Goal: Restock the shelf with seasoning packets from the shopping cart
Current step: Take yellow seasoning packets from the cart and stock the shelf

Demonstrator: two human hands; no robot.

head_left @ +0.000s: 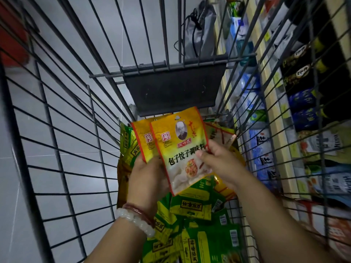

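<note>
Inside the wire shopping cart (62, 141) I hold up a small stack of yellow seasoning packets (176, 149) with red edges. My left hand (146, 179) grips the stack from below and behind, a second packet (143, 141) peeking out at its left. My right hand (218, 160) pinches the front packet's right edge, thumb on its face. Below both hands, several green and yellow seasoning packets (197, 224) lie piled on the cart floor.
The cart's dark child-seat flap (174, 88) stands ahead of the packets. To the right, beyond the cart wires, store shelves (281, 141) carry blue, black and white packaged goods. Grey floor tiles (57, 82) show to the left. A grey bag (201, 29) lies past the cart.
</note>
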